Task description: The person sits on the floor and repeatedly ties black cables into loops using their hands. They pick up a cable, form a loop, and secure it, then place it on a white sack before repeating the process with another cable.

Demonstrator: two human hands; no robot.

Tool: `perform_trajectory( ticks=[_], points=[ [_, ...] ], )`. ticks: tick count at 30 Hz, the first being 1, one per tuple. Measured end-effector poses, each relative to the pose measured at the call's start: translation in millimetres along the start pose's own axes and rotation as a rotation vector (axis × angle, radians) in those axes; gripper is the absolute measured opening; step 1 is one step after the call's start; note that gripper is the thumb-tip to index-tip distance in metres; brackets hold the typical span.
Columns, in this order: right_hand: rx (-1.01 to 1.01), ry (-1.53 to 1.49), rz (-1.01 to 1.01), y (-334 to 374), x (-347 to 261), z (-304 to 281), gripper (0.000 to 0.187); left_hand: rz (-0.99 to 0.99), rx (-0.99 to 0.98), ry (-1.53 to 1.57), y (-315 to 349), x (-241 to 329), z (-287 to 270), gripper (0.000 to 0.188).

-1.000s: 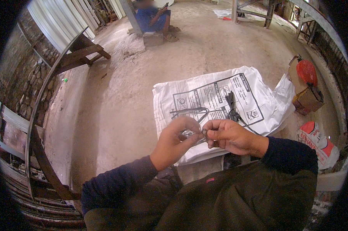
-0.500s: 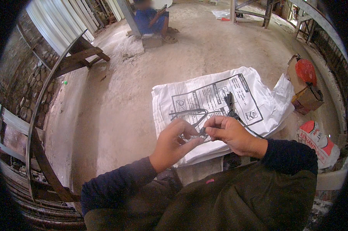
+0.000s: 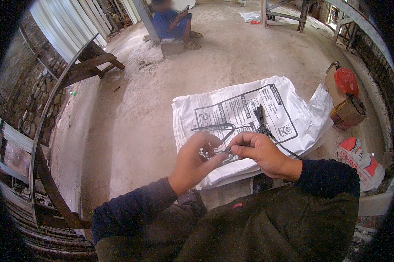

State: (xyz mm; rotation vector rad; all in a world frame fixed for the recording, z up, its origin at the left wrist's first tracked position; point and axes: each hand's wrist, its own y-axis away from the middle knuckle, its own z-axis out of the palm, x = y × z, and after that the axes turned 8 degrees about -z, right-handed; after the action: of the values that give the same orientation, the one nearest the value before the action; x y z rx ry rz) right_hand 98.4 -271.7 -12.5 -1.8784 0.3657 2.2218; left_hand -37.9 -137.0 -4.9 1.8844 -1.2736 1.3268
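Note:
A thin black cord (image 3: 219, 127) lies in a loop over a white printed sack (image 3: 184, 114) spread out before me. Its near part runs down to my fingers. My left hand (image 3: 193, 159) pinches a small dark piece of it between thumb and fingers. Close against it, my right hand (image 3: 267, 153) grips the same spot with thumb and forefinger. The exact form of the piece is mostly hidden by my fingertips. Beyond my right hand, a bunched end of black cord (image 3: 259, 114) rests on the sack, and one strand trails toward my right sleeve.
At the right stand a cardboard box (image 3: 346, 114) with a red bag (image 3: 347, 81) on it and a red-and-white bag (image 3: 359, 163). A person in blue (image 3: 170, 26) sits far off by a post. Wooden frames (image 3: 85, 65) flank the concrete floor (image 3: 131, 118).
My fingertips have drawn closer together around the dark piece, and the left hand has tilted slightly. The cord and the sack lie almost as before.

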Motion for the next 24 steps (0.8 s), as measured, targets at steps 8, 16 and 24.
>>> perform_trajectory(
  ticks=[8, 16, 24],
  points=[
    [-0.005, -0.136, 0.145, 2.5, -1.2, 3.7, 0.021, 0.353, -0.099, -0.207, -5.0, -7.0, -6.7, 0.02],
    [-0.079, -0.049, 0.119, 2.8, -3.5, 1.7, 0.02, 0.135, -0.115, -0.031, -3.8, -12.5, -6.6, 0.012],
    [-0.077, 0.082, -0.076, -6.3, -17.6, -1.9, 0.018, -0.226, 0.044, 0.528, -16.6, 7.7, -19.6, 0.011]
  ],
)
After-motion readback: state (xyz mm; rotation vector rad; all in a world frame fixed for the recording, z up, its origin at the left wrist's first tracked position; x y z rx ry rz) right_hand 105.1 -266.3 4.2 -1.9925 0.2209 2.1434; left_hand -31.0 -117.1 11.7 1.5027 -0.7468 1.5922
